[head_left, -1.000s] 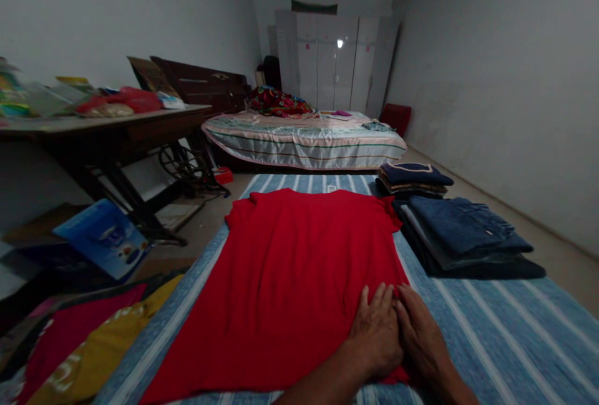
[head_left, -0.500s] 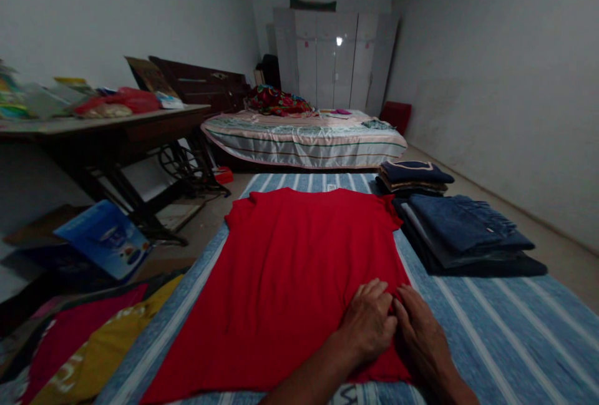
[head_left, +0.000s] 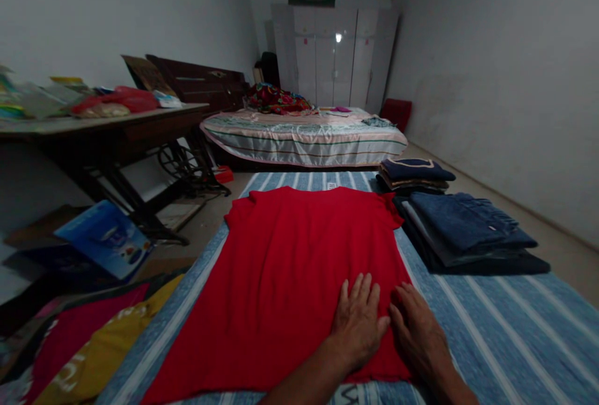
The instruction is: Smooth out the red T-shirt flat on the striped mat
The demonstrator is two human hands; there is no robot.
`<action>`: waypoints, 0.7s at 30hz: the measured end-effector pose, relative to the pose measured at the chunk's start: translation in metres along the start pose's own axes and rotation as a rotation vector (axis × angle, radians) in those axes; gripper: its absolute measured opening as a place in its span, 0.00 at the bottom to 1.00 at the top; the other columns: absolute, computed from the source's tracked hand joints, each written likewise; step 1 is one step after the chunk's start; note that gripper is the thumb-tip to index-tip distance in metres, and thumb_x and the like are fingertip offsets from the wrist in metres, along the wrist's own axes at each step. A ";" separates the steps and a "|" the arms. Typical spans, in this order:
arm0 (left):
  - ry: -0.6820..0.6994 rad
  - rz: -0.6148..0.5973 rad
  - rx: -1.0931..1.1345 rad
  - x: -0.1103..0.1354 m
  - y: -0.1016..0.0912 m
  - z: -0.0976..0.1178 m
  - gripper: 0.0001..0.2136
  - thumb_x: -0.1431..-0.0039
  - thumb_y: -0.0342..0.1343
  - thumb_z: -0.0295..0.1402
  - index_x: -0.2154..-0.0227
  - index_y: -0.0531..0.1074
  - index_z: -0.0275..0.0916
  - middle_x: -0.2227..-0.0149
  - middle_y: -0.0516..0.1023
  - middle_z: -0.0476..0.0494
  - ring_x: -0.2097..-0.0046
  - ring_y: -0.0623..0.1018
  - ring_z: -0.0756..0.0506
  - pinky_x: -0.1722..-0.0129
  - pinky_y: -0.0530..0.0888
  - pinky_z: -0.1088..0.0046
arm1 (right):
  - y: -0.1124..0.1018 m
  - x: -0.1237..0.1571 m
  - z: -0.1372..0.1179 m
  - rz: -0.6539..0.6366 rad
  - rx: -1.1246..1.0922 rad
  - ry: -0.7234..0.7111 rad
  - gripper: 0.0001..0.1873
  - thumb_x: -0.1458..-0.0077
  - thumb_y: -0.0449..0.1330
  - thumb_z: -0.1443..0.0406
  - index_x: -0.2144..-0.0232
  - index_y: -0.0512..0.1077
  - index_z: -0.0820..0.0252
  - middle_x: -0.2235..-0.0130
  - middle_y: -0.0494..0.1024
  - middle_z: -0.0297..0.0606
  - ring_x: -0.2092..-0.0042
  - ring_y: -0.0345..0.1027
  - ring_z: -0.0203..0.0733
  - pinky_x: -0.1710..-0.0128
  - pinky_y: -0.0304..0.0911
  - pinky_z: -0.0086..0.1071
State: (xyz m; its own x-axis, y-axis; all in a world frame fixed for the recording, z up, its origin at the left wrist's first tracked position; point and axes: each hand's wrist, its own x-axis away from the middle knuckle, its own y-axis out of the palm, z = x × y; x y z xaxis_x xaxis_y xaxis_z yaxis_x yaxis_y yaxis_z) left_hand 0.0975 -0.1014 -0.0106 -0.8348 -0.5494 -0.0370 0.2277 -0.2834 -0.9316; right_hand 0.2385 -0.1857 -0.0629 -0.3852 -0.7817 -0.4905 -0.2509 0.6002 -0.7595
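Observation:
A red short-sleeved T-shirt (head_left: pixel 290 268) lies spread flat on a blue-and-white striped cloth (head_left: pixel 496 330), neck end away from me. On the shirt's lower right part my left hand (head_left: pixel 359 321) rests palm down, its fingers stretched out and apart. Just beside it, along the shirt's right side edge, lies my right hand (head_left: pixel 416 324), fingers extended and slightly bent, touching the fabric. Neither hand grips anything that I can see. Faint creases run down the shirt's body.
Folded jeans (head_left: pixel 468 224) and a stack of folded dark clothes (head_left: pixel 414 171) sit to the right. On the left are a sewing-machine table (head_left: pixel 154 118), a blue box (head_left: pixel 105 239) and colourful fabric (head_left: pixel 93 342). Beyond stand a bed (head_left: pixel 304 140) and a wardrobe (head_left: pixel 327 62).
My left hand has gone from curled fingers at the shirt's right edge to flat and outstretched, slightly to the left. My right hand stays nearly in place.

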 end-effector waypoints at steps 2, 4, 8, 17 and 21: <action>0.000 -0.006 0.022 0.000 -0.004 0.001 0.27 0.37 0.43 0.44 0.38 0.53 0.38 0.34 0.48 0.40 0.34 0.46 0.41 0.37 0.46 0.50 | 0.000 0.000 0.001 0.000 0.005 -0.008 0.21 0.40 0.47 0.57 0.52 0.67 0.64 0.46 0.68 0.53 0.44 0.60 0.53 0.46 0.61 0.49; -0.003 -0.012 0.055 -0.001 -0.012 0.003 0.26 0.37 0.43 0.45 0.39 0.56 0.38 0.35 0.50 0.39 0.34 0.48 0.41 0.37 0.48 0.50 | 0.000 0.001 0.001 0.001 0.011 -0.019 0.21 0.40 0.47 0.57 0.53 0.67 0.64 0.47 0.68 0.54 0.44 0.60 0.53 0.47 0.61 0.49; -0.037 0.014 0.073 0.002 -0.041 0.005 0.22 0.37 0.44 0.43 0.44 0.63 0.37 0.36 0.56 0.38 0.35 0.53 0.41 0.38 0.51 0.52 | -0.002 0.000 -0.001 0.011 0.028 -0.029 0.20 0.40 0.47 0.57 0.53 0.68 0.64 0.47 0.69 0.53 0.44 0.61 0.53 0.47 0.61 0.48; -0.220 -0.021 -0.111 0.030 -0.066 -0.038 0.24 0.39 0.48 0.41 0.42 0.61 0.35 0.36 0.53 0.34 0.35 0.51 0.39 0.38 0.51 0.51 | -0.004 -0.003 -0.006 -0.009 0.054 0.002 0.20 0.41 0.48 0.57 0.53 0.68 0.64 0.47 0.69 0.52 0.44 0.61 0.52 0.46 0.61 0.47; -0.295 -0.083 -0.166 0.042 -0.061 -0.054 0.30 0.39 0.47 0.46 0.38 0.54 0.37 0.34 0.46 0.36 0.34 0.46 0.38 0.38 0.49 0.49 | -0.005 -0.003 -0.006 -0.015 0.041 0.004 0.20 0.41 0.48 0.57 0.53 0.67 0.63 0.47 0.69 0.52 0.44 0.62 0.52 0.46 0.61 0.48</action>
State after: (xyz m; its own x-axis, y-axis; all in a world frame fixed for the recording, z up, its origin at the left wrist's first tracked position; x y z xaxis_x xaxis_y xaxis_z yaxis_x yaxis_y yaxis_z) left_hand 0.0216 -0.0647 0.0255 -0.6607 -0.7402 0.1247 0.0606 -0.2182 -0.9740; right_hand 0.2358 -0.1855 -0.0554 -0.3853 -0.7901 -0.4768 -0.2207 0.5806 -0.7837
